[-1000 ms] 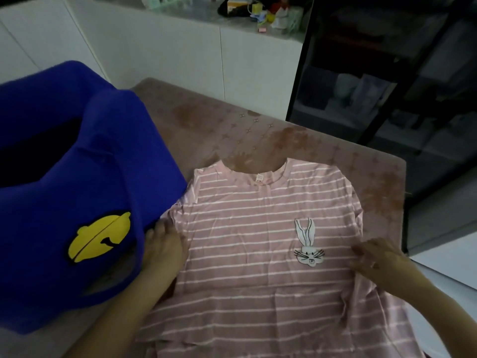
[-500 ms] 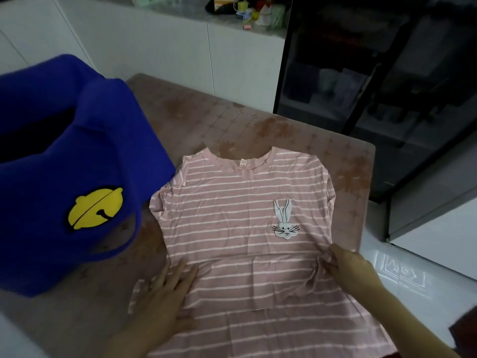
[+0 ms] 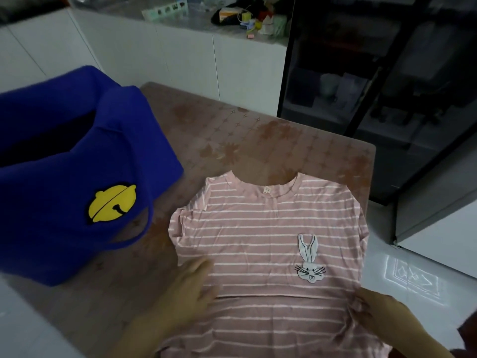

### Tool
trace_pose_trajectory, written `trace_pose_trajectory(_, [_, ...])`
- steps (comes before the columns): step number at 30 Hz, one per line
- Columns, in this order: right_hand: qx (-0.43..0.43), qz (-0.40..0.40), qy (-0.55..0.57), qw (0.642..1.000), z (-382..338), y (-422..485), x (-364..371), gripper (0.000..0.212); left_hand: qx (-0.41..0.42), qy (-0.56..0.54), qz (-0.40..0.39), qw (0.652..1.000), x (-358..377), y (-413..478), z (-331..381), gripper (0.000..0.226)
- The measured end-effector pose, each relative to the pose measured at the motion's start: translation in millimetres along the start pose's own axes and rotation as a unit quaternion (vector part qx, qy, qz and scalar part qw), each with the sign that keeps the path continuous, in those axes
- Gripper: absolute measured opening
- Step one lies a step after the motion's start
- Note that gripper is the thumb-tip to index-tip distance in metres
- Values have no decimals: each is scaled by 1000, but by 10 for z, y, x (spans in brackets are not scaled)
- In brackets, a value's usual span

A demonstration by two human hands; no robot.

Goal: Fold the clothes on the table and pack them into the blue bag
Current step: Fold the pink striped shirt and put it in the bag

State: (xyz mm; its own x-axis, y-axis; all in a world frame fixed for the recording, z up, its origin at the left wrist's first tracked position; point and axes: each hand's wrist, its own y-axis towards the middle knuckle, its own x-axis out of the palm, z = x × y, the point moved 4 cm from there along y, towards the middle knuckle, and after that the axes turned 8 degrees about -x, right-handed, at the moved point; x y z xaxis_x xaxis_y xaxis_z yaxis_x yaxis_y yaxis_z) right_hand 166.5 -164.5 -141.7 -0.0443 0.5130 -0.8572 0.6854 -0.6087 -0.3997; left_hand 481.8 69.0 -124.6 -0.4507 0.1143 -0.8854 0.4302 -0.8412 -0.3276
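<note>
A pink shirt [image 3: 260,236] with white stripes and a rabbit patch lies spread flat on the table [image 3: 258,135], neck away from me. My left hand [image 3: 191,288] rests on the shirt's left side near the waist seam. At the right edge my right hand [image 3: 374,311] pinches a bunch of the fabric. The blue bag [image 3: 64,161] with a yellow bell badge stands open at the left of the table, its handle hanging toward the shirt's left sleeve.
The table's right edge runs just beside the shirt's right sleeve, with white floor tiles [image 3: 418,275] beyond. A white counter [image 3: 185,55] with small clutter stands behind the table. A dark glass cabinet [image 3: 387,81] fills the back right.
My left hand has slid from the shirt's left sleeve down to the waist seam. My right hand stays at the right edge, now bunching fabric. The camera view shifted.
</note>
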Motion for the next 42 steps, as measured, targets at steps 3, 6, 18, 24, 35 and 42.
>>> trace_pose_trajectory(3, [-15, -15, 0, 1000, -26, 21, -12, 30, -24, 56, -31, 998, -168, 802, -119, 80])
trace_pose_trajectory(6, [-37, 5, -2, 999, -116, 23, -82, 36, -172, 137, 28, 975, -447, 1298, -556, 56])
trace_pose_trajectory(18, [-6, -37, -49, 998, 192, 14, -267, 20, 74, 36, -100, 992, 270, -312, -175, 107])
trace_pose_trajectory(24, [-9, -52, -82, 995, 287, -52, -290, 24, 19, -57, 1, 998, 301, -490, -407, 47])
trace_pose_trajectory(35, [-20, -4, 47, 999, 366, -577, -899, 51, -114, -207, -34, 971, -593, -764, -497, 33])
trace_pose_trajectory(42, [-37, 201, 149, 968, 129, -8, -1785, 34, -96, -284, 57, 952, -1459, -40, -60, 22])
